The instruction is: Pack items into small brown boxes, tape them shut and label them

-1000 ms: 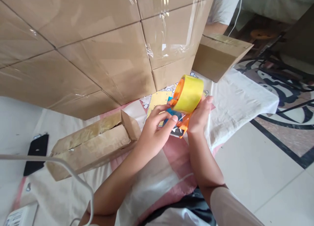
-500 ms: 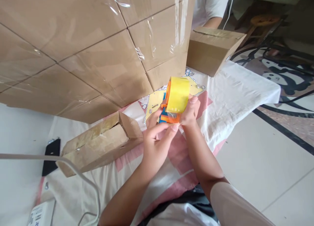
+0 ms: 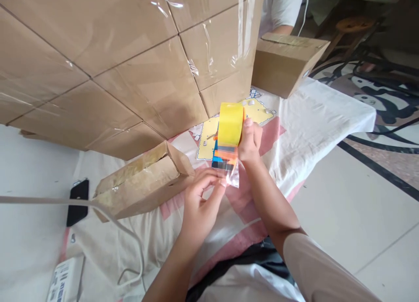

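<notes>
My right hand (image 3: pixel 251 140) is closed around a tape dispenser (image 3: pixel 225 154) with orange and blue parts. It carries a wide yellow roll of packing tape (image 3: pixel 231 124). Below the dispenser, my left hand (image 3: pixel 204 190) pinches the loose end of clear tape (image 3: pixel 233 178) between thumb and fingers. A short stretch of that tape spans from the dispenser to my left fingertips. Both hands are held above a cloth-covered table (image 3: pixel 244 201). To the left of my left hand lies a long taped cardboard box (image 3: pixel 144 182).
A tall stack of taped cartons (image 3: pixel 140 79) rises behind my hands. Another carton (image 3: pixel 278 66) stands at the back right, beside a person's sleeve (image 3: pixel 288 7). A grey cable (image 3: pixel 121 228) arches at left, near a black phone-like object (image 3: pixel 78 201) and a white box (image 3: pixel 65 278).
My left hand has moved down and toward me, drawing a strip of clear tape out of the dispenser. The dispenser has turned in my right hand. The view has shifted slightly.
</notes>
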Tool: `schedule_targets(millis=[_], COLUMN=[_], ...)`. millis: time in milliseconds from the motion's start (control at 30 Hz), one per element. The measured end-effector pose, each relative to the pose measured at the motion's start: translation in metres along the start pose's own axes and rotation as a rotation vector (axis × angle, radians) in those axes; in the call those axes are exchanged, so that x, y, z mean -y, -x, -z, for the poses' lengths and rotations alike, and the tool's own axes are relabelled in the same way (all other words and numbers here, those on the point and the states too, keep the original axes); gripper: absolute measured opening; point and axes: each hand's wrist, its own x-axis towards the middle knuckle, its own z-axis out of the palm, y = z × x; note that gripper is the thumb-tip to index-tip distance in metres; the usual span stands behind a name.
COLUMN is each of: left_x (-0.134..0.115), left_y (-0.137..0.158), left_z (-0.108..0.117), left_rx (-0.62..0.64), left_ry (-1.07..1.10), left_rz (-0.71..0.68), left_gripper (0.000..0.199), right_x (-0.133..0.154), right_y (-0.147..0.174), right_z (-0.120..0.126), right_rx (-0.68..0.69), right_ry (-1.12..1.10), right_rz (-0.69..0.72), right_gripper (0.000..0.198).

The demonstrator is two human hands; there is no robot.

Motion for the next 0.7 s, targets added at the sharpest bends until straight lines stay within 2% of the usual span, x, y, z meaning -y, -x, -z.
schedule_targets(millis=[67,133,333,500,633,700], left_x=[0.004,0.011,0.03,0.036,0.041,0.042], left_y=[0.011,0.021,0.035,0.037,0.032,0.028], left_z=[0.003,0.005,0.005,0.001,0.002,0.003], left_rx=[0.031,0.042,-0.094,-0.233,-0.242,-0.241], left_ry=[-0.032,-0.052,-0.03,-0.036,-0.065,-0.051], left_rz=[-0.002,0.02,0.109,0.161,0.273,0.288], left_gripper=[0.021,0.021,0.032,0.035,0.033,0.035], right_x=[0.002,0.006,0.021,0.022,0.027,0.032], right_y=[-0.005,-0.009,-0.001,0.012,0.018,0.02], right_z=[0.002,0.003,-0.009,-0.017,-0.02,-0.021], right_rx=[-0.13,-0.197,-0.029,-0.058,0.03,0.038], right_ry=[-0.064,-0.12,-0.194,-0.184,-0.271,-0.235], right_rz=[-0.01,-0.023,-0.04,-0.024,-0.072,-0.092], right_gripper=[0.065,0.062,0.068,0.061,0.067,0.072])
